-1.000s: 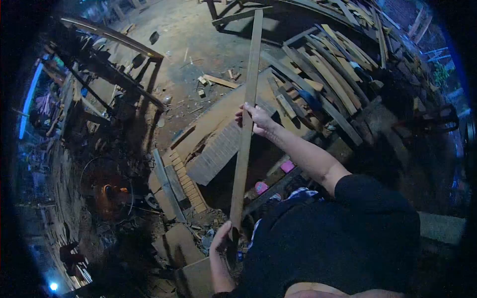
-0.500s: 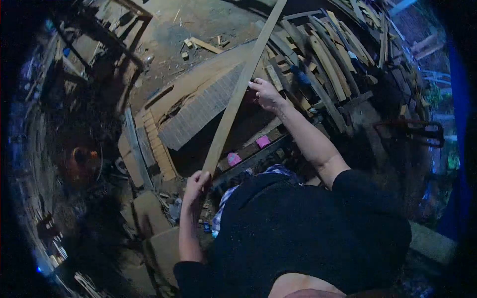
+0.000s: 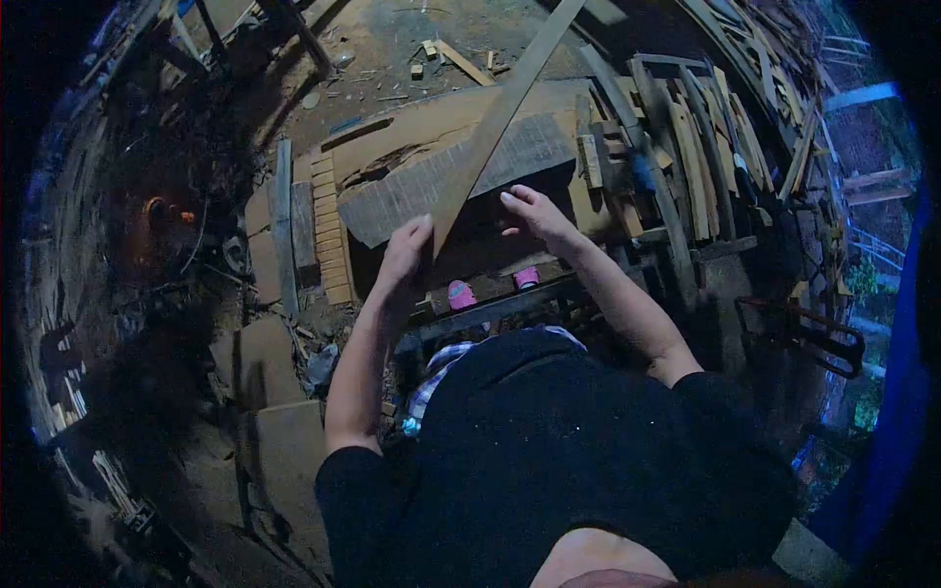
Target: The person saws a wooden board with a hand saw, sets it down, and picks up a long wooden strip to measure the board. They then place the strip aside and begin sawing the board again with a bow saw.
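Note:
A long, flat wooden plank (image 3: 510, 103) runs slantwise away from me to the top of the view. Its near end is in my left hand (image 3: 404, 253), fingers closed round it. My right hand (image 3: 539, 218) hangs in the air to the right of the plank, apart from it, with thumb and fingers spread and nothing in them. Below the plank lies a slanted row of grey wooden strips (image 3: 382, 204), set side by side. A column of yellowish strips (image 3: 331, 235) lies to the left of that row.
A heap of loose timber (image 3: 691, 147) lies on the right, with a bow-saw-like frame (image 3: 823, 338) nearer me. Wood offcuts (image 3: 464, 62) are scattered on the dirt floor ahead. Pink footwear (image 3: 461, 294) shows below my hands. An orange object (image 3: 157, 211) sits in shadow at left.
My right hand has let go of the plank and come off it. My left hand has moved forward with the plank's near end. The camera view has shifted as well.

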### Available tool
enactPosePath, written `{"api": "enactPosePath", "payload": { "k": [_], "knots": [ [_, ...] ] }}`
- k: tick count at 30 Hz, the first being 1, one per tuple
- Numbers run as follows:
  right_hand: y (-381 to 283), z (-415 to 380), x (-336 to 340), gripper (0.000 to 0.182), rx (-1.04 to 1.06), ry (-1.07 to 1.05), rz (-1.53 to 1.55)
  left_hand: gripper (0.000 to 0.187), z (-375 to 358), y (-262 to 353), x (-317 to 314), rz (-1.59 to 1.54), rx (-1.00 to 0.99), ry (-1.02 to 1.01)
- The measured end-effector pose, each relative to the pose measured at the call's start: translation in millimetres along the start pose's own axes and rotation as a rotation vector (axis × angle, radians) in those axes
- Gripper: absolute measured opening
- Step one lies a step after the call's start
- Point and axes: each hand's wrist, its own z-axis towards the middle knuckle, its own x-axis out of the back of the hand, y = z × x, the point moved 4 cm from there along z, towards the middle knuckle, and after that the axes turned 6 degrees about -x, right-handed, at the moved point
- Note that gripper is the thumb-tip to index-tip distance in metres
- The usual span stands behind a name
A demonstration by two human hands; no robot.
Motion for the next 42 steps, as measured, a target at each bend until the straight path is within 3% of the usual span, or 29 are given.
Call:
{"api": "enactPosePath", "payload": {
  "k": [1, 3, 5, 7, 9, 10, 11, 14, 17, 19, 20, 21, 23, 27, 28, 33, 35, 38, 42],
  "knots": [
    [-3.0, 0.1, -8.8, 0.034, 0.034, -0.026, -0.051, 0.028, 9.0, 3.0, -4.8, -0.001, 0.003, 0.007],
    [0.6, 7.6, -16.9, 0.032, 0.096, -0.032, -0.140, 0.032, 25.1, 25.2, -19.4, -0.038, -0.210, 0.014],
    [-6.7, -9.8, -40.8, 0.034, 0.014, -0.224, 0.070, 0.032, 37.6, 40.9, -27.7, -0.085, -0.204, 0.007],
    [-4.8, -16.8, -49.5, 0.037, 0.015, -0.248, 0.024, 0.032, 44.1, 59.2, -35.8, -0.129, -0.196, -0.002],
    [-5.1, -25.1, -64.7, 0.043, 0.200, -0.386, -0.327, 0.033, 47.5, 76.7, -43.5, -0.232, -0.092, 0.045],
    [-5.3, -33.4, -72.7, 0.047, 0.103, -0.401, -0.278, 0.033, 49.1, 85.5, -48.1, -0.230, -0.091, 0.043],
    [4.0, -29.5, -76.6, 0.052, 0.169, -0.525, -0.196, 0.036, 50.5, 92.6, -52.1, -0.215, -0.073, 0.062],
    [25.4, -12.1, -81.1, 0.057, 0.239, -0.398, -0.373, 0.044, 51.2, 99.6, -66.6, -0.180, -0.066, 0.070],
    [33.0, -15.6, -85.8, 0.063, 0.215, -0.364, -0.091, 0.051, 60.5, 97.8, -73.2, -0.212, -0.128, 0.000],
    [21.5, -27.9, -83.9, 0.064, 0.516, -0.166, 0.182, 0.054, 66.6, 96.3, -79.1, -0.260, -0.178, -0.064],
    [30.2, -22.3, -75.8, 0.062, 0.607, 0.069, 0.088, 0.054, 67.4, 98.2, -84.1, -0.406, -0.209, -0.102],
    [39.9, -18.3, -66.4, 0.062, 0.616, 0.074, 0.095, 0.055, 68.1, 100.5, -89.3, -0.552, -0.240, -0.140],
    [29.8, -29.7, -44.7, 0.058, 0.552, 0.312, -0.290, 0.055, 70.4, 101.3, -96.4, -0.502, -0.241, -0.066],
    [8.5, -50.9, -22.4, 0.047, 0.602, 0.312, -0.456, 0.056, 68.2, 108.3, -100.4, -0.348, -0.232, 0.073],
    [5.8, -55.1, -16.6, 0.047, 0.498, 0.261, -0.473, 0.056, 71.4, 104.6, -98.9, -0.338, -0.248, 0.032],
    [12.8, -63.2, 12.7, 0.049, 0.545, 0.285, -0.583, 0.060, 69.7, 120.4, -103.4, -0.337, -0.346, 0.081],
    [12.8, -69.2, 22.1, 0.046, 0.597, 0.261, -0.570, 0.063, 75.6, 125.7, -99.0, -0.290, -0.335, 0.147],
    [20.8, -75.8, 44.3, 0.040, 0.501, 0.191, -0.533, 0.063, 95.1, 119.0, -86.7, -0.293, -0.303, 0.180],
    [28.6, -88.9, 91.4, 0.051, 0.540, 0.282, -0.746, 0.050, 100.4, 138.1, -88.5, -0.272, -0.346, 0.231]
  ]
}}
